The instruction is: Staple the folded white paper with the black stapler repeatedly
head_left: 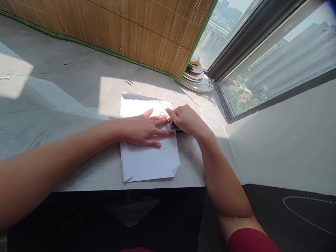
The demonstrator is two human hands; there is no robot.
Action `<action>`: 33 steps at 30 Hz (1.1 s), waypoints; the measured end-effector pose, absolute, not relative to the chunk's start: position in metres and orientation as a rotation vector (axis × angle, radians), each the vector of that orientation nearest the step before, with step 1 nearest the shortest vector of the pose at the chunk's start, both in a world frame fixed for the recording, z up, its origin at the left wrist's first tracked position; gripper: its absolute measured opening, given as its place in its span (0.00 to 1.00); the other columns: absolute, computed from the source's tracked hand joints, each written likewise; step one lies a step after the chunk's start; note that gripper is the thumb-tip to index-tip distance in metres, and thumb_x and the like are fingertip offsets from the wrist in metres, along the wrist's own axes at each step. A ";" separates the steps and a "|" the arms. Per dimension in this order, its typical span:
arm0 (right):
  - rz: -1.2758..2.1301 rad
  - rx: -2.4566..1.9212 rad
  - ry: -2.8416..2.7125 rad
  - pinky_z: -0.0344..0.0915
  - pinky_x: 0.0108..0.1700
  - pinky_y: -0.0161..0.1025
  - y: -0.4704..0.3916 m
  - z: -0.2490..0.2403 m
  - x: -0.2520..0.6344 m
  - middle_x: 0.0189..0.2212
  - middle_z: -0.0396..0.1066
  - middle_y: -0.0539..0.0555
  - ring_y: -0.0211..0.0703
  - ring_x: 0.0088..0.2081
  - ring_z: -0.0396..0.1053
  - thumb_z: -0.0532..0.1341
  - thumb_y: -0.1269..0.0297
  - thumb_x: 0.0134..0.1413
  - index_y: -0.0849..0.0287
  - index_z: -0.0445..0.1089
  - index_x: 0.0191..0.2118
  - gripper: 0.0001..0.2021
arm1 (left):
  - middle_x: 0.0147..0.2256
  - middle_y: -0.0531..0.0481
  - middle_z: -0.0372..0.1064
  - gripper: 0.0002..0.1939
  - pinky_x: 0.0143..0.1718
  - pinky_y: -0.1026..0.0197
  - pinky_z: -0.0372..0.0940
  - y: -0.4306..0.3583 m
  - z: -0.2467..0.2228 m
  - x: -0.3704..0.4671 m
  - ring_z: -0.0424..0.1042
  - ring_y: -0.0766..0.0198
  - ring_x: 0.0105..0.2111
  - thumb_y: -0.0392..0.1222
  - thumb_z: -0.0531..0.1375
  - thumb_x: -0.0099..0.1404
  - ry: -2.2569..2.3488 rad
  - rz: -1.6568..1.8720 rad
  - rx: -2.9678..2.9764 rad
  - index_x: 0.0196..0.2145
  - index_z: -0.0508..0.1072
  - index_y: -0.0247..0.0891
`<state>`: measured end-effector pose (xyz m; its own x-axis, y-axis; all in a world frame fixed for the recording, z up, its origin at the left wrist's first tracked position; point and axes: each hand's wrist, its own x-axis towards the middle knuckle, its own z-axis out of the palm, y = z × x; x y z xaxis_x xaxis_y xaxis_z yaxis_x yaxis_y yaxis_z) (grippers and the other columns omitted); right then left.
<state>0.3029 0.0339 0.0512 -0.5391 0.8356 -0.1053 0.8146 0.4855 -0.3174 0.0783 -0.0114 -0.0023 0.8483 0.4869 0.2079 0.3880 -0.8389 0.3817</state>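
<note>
A folded stack of white paper (pixel 149 161) lies on the counter, its lower corners creased and some print showing near the upper right. My left hand (pixel 143 130) rests flat on the middle of it, fingers spread and pointing right. At the paper's right edge my right hand (pixel 186 119) is closed over a black stapler (pixel 174 125), thumb toward the paper. Most of the stapler is hidden under that hand, so I cannot see how far its jaw reaches over the paper. The left fingertips almost touch it.
Small silvery staple strips (pixel 129 82) lie beyond the paper on the grey counter (pixel 78 70). A bamboo blind (pixel 118 28) with green edging stands at the back. Stacked round plates or discs (pixel 195 77) sit in the corner by the window (pixel 252 84). The counter's front edge is close.
</note>
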 end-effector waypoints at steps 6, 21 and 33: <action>0.487 -1.435 -2.668 0.58 0.40 0.46 0.033 0.047 0.303 0.22 0.64 0.55 0.48 0.32 0.64 0.48 0.47 0.80 0.56 0.71 0.27 0.30 | 0.73 0.41 0.61 0.30 0.72 0.38 0.54 -0.012 -0.001 0.079 0.63 0.39 0.70 0.60 0.60 0.76 0.668 0.402 2.681 0.72 0.70 0.56; 0.063 -1.527 -2.878 0.55 0.38 0.45 0.025 0.036 0.285 0.34 0.76 0.64 0.53 0.37 0.70 0.53 0.63 0.74 0.59 0.74 0.35 0.16 | 0.69 0.42 0.69 0.29 0.73 0.38 0.52 -0.012 0.005 0.079 0.65 0.42 0.69 0.56 0.58 0.78 0.630 0.325 2.668 0.73 0.69 0.53; 0.796 -1.162 -2.536 0.51 0.35 0.41 0.044 0.054 0.327 0.23 0.57 0.48 0.40 0.29 0.54 0.49 0.45 0.79 0.55 0.59 0.26 0.28 | 0.75 0.46 0.59 0.32 0.75 0.33 0.44 -0.010 0.001 0.074 0.58 0.38 0.74 0.61 0.58 0.78 0.706 0.261 2.675 0.75 0.64 0.61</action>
